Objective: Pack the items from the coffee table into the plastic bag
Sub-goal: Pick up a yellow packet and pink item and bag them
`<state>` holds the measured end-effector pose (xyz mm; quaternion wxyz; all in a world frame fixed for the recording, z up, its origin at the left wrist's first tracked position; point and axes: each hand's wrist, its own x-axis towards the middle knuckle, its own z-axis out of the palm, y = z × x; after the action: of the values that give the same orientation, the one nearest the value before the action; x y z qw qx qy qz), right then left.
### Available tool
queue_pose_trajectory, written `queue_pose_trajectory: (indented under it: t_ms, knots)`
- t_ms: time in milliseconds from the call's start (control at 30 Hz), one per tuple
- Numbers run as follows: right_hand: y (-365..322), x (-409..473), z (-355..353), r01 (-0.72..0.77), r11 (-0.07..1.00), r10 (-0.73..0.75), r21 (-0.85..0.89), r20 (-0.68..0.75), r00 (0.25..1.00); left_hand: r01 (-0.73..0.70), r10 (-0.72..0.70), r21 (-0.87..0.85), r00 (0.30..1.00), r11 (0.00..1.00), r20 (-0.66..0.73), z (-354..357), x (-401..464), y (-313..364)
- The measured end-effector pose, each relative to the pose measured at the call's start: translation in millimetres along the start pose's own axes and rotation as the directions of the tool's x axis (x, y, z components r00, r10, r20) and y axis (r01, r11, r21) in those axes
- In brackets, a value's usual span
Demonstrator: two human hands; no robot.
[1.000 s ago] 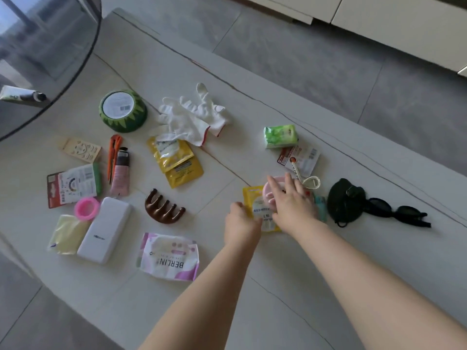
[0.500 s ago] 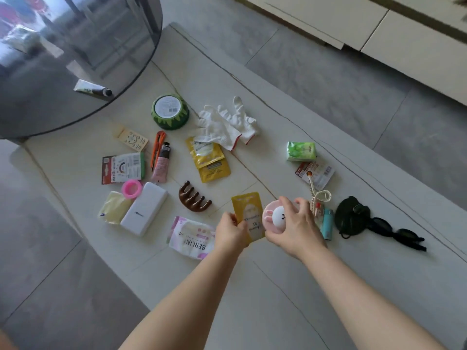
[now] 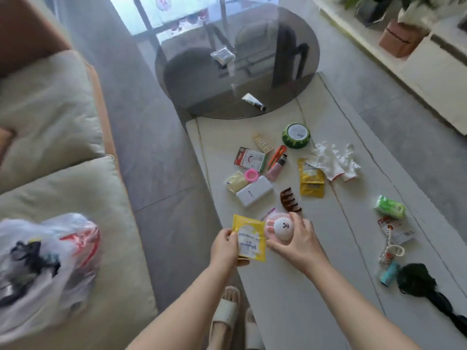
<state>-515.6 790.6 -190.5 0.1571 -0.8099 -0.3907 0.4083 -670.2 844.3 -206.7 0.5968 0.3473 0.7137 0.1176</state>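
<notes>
I have my left hand (image 3: 223, 246) pinching a yellow sachet (image 3: 249, 239) by its left edge, thumb on its face; the fingers behind it are hidden. The white panel on the sachet carries blue writing, upside down and too blurred for me to read. My right hand (image 3: 298, 245) is curled round a pink round case (image 3: 280, 228) with a white rabbit face on top; the case hides my palm, and the sachet's right edge covers part of the case's left side. Both things are held above the near left edge of the coffee table (image 3: 290, 286).

The plastic bag (image 3: 43, 258) sits on the sofa cushion (image 3: 83, 188) at the left, well apart from the table, smeared by motion; its red and dark print is unreadable and its left side is cut off by the frame. On the table, the white power bank (image 3: 254, 194) bears a small dark mark I cannot make out, and the green watermelon tin (image 3: 296, 135) has a round label with a barcode-like patch, its text illegible. The dark sunglasses (image 3: 452, 317) run out of the frame at the near right.
</notes>
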Motion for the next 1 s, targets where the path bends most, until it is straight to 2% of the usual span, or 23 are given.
queue_pose_trajectory:
  t_ms: [100, 200, 367, 500, 633, 833, 933, 1000]
  knots:
    - [-55.9, -11.6, 29.7, 0.104, 0.989, -0.093, -0.105, 0.104, 0.99, -0.007, -0.006, -0.106, 0.993, 0.994, -0.12, -66.9, -8.7, -5.8]
    - [-111.0, -23.6, 65.0, 0.234, 0.958, -0.212, -0.168, 0.139, 0.967, -0.022, -0.036, -0.242, 0.972, 0.97, -0.23, -129.1, -15.2, -15.5]
    - [-192.8, -47.9, 129.3, 0.443, 0.872, -0.389, -0.207, 0.257, 0.885, -0.034, -0.12, -0.425, 0.936, 0.904, -0.33, -226.9, -20.0, -43.1]
    - [-241.9, -68.7, 186.4, 0.527, 0.821, -0.429, -0.218, 0.374, 0.822, -0.048, -0.194, -0.531, 0.9, 0.846, -0.391, -306.2, -25.9, -77.3]
    - [-288.3, -90.9, 246.4, 0.596, 0.734, -0.436, -0.325, 0.447, 0.781, -0.053, -0.316, -0.658, 0.847, 0.751, -0.428, -384.3, -28.6, -110.4]
    - [-352.9, -108.2, 332.3, 0.702, 0.552, -0.526, -0.45, 0.464, 0.712, -0.102, -0.371, -0.714, 0.799, 0.693, -0.474, -484.4, -12.0, -142.5]
    - [-376.4, -107.1, 369.8, 0.714, 0.513, -0.538, -0.476, 0.47, 0.7, -0.106, -0.333, -0.667, 0.802, 0.738, -0.496, -520.4, 9.4, -150.7]
    - [-387.8, -103.8, 390.9, 0.692, 0.514, -0.52, -0.508, 0.456, 0.722, -0.099, -0.296, -0.628, 0.818, 0.772, -0.494, -537.3, 25.6, -152.6]
